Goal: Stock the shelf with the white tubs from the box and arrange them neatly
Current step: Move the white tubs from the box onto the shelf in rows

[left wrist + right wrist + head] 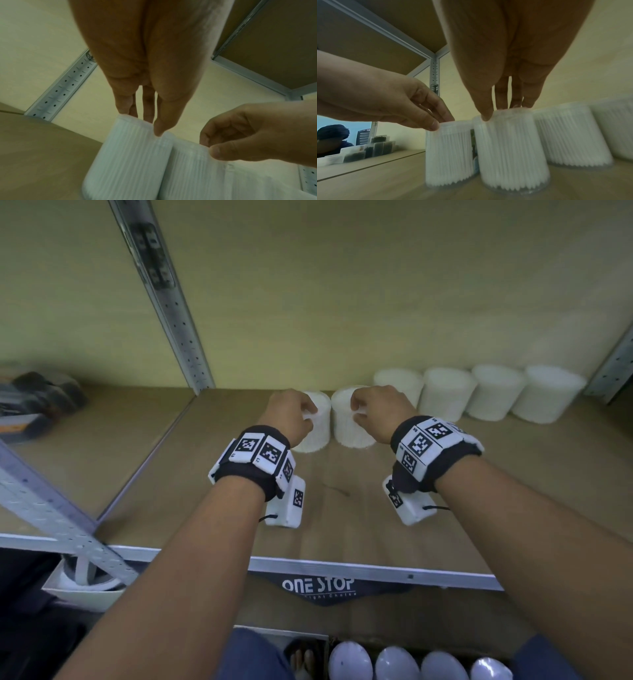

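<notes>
Two white tubs stand upright on the shelf board point(342, 508), side by side and almost touching, forward of a row of four more tubs point(479, 392) set along the back wall to the right. The left hand point(291, 414) pinches the top rim of the left tub point(317, 422) between thumb and fingertips; the right hand point(380, 409) pinches the top of the right tub point(346, 422) in the same manner. Both grips come from above, at the lid edge. In my judgement this keeps the ribbed side walls clear, so each tub can be slid back into line without tipping and without the fingers fouling the neighbouring tub.

The right wrist view shows the right tub close beside the nearest tub of the row point(570, 136), with a narrow gap between them. Judged from this, the pair is set to extend the row leftward.

Surroundings: a perforated steel upright point(178, 320) stands at the back left of the bay, and dark packaged goods point(37, 402) lie on the adjoining shelf beyond it. Below the shelf edge, the box point(308, 632) holds more tubs point(397, 662) awaiting stocking.

Obstructions: the upright limits how far left the row can run. The shelf above restricts lifting height, which favours sliding. The tight gap between the two held tubs risks one knocking the other.
</notes>
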A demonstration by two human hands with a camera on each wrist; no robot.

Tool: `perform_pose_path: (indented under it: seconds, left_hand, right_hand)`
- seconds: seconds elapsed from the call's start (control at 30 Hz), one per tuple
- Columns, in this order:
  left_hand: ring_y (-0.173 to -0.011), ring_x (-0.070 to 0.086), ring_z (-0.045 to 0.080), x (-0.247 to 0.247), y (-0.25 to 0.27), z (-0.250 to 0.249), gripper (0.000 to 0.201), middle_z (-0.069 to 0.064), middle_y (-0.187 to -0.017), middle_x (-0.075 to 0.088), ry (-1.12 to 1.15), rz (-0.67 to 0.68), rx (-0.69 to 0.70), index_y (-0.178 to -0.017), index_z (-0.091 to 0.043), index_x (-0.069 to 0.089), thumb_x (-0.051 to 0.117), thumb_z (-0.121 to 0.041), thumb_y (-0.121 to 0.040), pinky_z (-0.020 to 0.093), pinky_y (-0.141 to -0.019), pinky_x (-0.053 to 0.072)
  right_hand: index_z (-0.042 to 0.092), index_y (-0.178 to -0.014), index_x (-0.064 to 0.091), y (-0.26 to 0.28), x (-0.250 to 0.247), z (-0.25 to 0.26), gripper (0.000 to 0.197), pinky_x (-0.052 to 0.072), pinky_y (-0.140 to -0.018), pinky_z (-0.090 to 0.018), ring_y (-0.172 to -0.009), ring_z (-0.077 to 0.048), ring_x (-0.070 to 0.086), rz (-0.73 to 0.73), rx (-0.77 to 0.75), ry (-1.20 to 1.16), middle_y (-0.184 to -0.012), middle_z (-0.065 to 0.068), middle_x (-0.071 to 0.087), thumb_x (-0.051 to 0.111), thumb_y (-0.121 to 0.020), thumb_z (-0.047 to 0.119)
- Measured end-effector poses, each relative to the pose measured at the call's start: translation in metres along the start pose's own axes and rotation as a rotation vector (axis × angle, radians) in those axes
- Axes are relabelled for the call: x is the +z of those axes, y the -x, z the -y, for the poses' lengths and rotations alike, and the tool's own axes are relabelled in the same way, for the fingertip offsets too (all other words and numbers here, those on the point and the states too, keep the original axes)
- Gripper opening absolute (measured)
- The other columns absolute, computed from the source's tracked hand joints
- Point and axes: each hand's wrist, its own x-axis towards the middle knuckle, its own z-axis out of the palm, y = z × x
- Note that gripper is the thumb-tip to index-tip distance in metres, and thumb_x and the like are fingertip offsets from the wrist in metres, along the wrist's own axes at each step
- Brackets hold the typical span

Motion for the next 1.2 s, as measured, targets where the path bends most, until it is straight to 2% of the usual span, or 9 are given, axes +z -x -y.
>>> perform_pose_path:
  seconds: [0.1, 0.37, 0.7, 0.87, 1.0, 1.07, 1.13, 1.2]
  left_hand:
    - [-0.118, 0.056, 0.019, 0.001, -0.014, 0.006, 0.029, 0.006, -0.129, 0.06, 0.004, -0.005, 0.0, -0.114, -0.014, 0.067, 0.059, -0.008, -0.087, 0.021, -0.094, 0.04]
    - [-0.121, 0.054, 0.019, 0.003, -0.047, 0.018, 0.029, 0.005, -0.13, 0.06, -0.019, -0.038, 0.03, -0.114, -0.013, 0.067, 0.057, -0.008, -0.088, 0.019, -0.095, 0.037]
    - [-0.122, 0.053, 0.022, 0.002, -0.073, 0.019, 0.027, 0.004, -0.128, 0.062, -0.056, -0.041, 0.047, -0.113, -0.014, 0.068, 0.059, -0.011, -0.088, 0.026, -0.1, 0.04]
    - [-0.121, 0.055, 0.021, 0.001, -0.078, 0.022, 0.027, 0.004, -0.13, 0.06, -0.064, -0.029, 0.044, -0.114, -0.015, 0.067, 0.059, -0.011, -0.089, 0.026, -0.1, 0.041]
    - [-0.127, 0.049, 0.021, -0.01, -0.074, 0.017, 0.036, 0.004, -0.138, 0.052, -0.101, 0.086, 0.042, -0.126, -0.017, 0.06, 0.06, -0.018, -0.089, 0.029, -0.103, 0.038]
    - [-0.129, 0.046, 0.021, -0.016, -0.068, 0.013, 0.043, 0.003, -0.142, 0.047, -0.102, 0.123, 0.045, -0.131, -0.019, 0.054, 0.061, -0.022, -0.089, 0.026, -0.098, 0.036]
    - [-0.128, 0.046, 0.021, -0.018, -0.058, 0.008, 0.046, 0.003, -0.142, 0.046, -0.095, 0.125, 0.045, -0.133, -0.019, 0.051, 0.061, -0.024, -0.089, 0.023, -0.091, 0.034]
    - [-0.128, 0.045, 0.021, -0.019, -0.044, 0.001, 0.047, 0.003, -0.143, 0.046, -0.096, 0.13, 0.048, -0.134, -0.018, 0.05, 0.061, -0.024, -0.089, 0.023, -0.095, 0.035]
  right_hand:
    - [0.012, -0.117, 0.06, -0.014, 0.003, -0.001, 0.026, 0.042, -0.087, -0.03, -0.111, -0.028, 0.057, -0.005, -0.005, 0.01, -0.121, -0.009, 0.062, 0.052, -0.094, 0.02]
    - [0.011, -0.114, 0.061, -0.05, 0.01, -0.005, 0.023, 0.046, -0.087, -0.03, -0.107, -0.028, 0.06, -0.019, 0.013, -0.074, -0.121, -0.01, 0.063, 0.054, -0.093, 0.018]
    - [0.008, -0.114, 0.059, -0.07, 0.015, -0.009, 0.023, 0.044, -0.088, -0.032, -0.11, -0.03, 0.056, -0.051, -0.009, -0.05, -0.118, -0.014, 0.063, 0.051, -0.094, 0.015]
    - [0.007, -0.114, 0.058, -0.072, 0.017, -0.011, 0.023, 0.043, -0.083, -0.031, -0.106, -0.031, 0.056, -0.041, -0.017, -0.035, -0.115, -0.014, 0.062, 0.05, -0.094, 0.015]
    - [0.01, -0.121, 0.055, -0.068, 0.013, -0.013, 0.031, 0.046, -0.082, -0.03, -0.099, -0.032, 0.059, 0.02, -0.006, -0.062, -0.118, -0.017, 0.058, 0.052, -0.09, 0.012]
    - [0.011, -0.129, 0.051, -0.059, 0.009, -0.012, 0.04, 0.045, -0.085, -0.029, -0.106, -0.03, 0.057, 0.044, -0.014, -0.076, -0.123, -0.015, 0.056, 0.053, -0.09, 0.012]
    - [0.011, -0.133, 0.048, -0.046, 0.002, -0.011, 0.043, 0.042, -0.092, -0.029, -0.117, -0.027, 0.051, 0.01, -0.025, -0.092, -0.128, -0.013, 0.055, 0.053, -0.09, 0.012]
    - [0.01, -0.13, 0.051, -0.03, -0.004, -0.011, 0.041, 0.041, -0.089, -0.026, -0.116, -0.027, 0.052, -0.039, -0.02, -0.122, -0.125, -0.013, 0.056, 0.054, -0.089, 0.01]
